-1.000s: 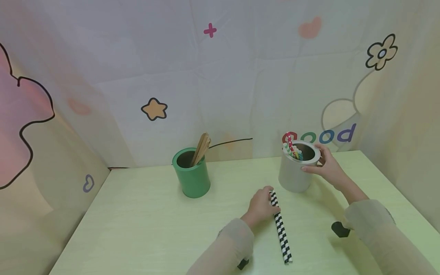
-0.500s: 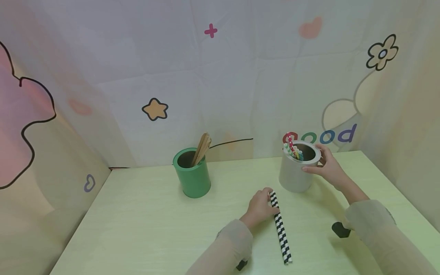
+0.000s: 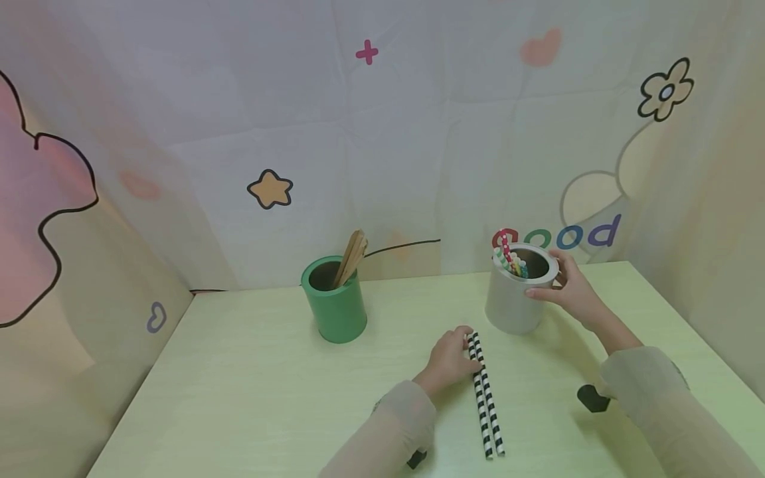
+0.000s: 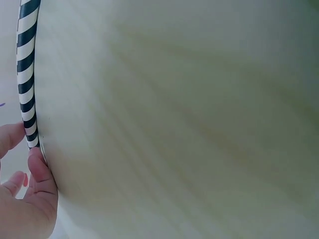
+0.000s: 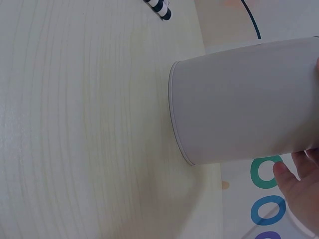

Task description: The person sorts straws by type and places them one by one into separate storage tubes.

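Two black-and-white striped straws lie side by side on the table, a thin gap between them. The left straw (image 3: 482,411) is pinched near its far end between the thumb and fingers of my left hand (image 3: 448,358); the left wrist view shows a striped straw (image 4: 27,74) at those fingertips. Just right of it lies the other straw (image 3: 491,405). My right hand (image 3: 574,292) grips the right side of a white cup (image 3: 514,305), thumb in front and fingers near the rim. The cup stands upright, with several colourful patterned straws (image 3: 508,257) leaning inside.
A green cup (image 3: 337,312) stands upright left of the white one, several flat wooden sticks (image 3: 351,259) leaning in it. Behind the table (image 3: 251,385) hangs a printed cloth (image 3: 394,166), with more cloth at both sides.
The left hand and the left striped straw have shifted slightly left, so the two straws now show a gap. The right hand and white cup have stayed still.
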Demonstrator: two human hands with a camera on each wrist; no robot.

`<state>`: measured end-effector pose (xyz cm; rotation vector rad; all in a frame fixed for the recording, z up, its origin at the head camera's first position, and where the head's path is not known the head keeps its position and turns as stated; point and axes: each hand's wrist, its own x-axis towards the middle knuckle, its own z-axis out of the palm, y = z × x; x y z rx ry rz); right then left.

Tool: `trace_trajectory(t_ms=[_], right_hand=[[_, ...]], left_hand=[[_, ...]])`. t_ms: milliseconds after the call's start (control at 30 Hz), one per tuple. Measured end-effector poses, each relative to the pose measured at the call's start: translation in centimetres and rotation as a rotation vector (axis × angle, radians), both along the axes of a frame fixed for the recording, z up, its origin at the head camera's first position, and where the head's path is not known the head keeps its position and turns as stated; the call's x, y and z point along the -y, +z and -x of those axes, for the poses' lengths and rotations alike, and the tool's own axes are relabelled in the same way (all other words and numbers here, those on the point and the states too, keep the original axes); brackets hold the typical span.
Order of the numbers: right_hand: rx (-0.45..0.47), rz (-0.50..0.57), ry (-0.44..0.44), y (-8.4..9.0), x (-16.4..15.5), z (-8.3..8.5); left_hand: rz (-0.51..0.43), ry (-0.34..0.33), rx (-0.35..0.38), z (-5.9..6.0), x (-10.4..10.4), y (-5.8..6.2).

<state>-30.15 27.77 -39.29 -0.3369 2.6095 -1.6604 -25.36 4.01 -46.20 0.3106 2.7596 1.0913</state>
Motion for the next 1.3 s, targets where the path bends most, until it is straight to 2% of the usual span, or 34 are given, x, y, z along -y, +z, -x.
trace_trajectory(t_ms=[167, 467, 700, 1067, 1300], right_hand=[[0.001, 0.007, 0.001, 0.1, 0.1, 0.0], [0.004, 0.012, -0.003, 0.0, 0.0, 0.0], [0.002, 0.005, -0.003, 0.0, 0.0, 0.0], [-0.001, -0.002, -0.007, 0.2, 0.1, 0.0], [0.001, 0.001, -0.008, 0.2, 0.1, -0.1]], left_hand=[[0.017, 0.004, 0.016, 0.0, 0.1, 0.0], [0.102, -0.029, -0.046, -0.3, 0.6, 0.1], [0.139, -0.023, -0.066, -0.4, 0.6, 0.2], [0.078, 0.015, -0.017, -0.4, 0.7, 0.3], [-0.03, 0.073, 0.054, 0.0, 1.3, -0.2]])
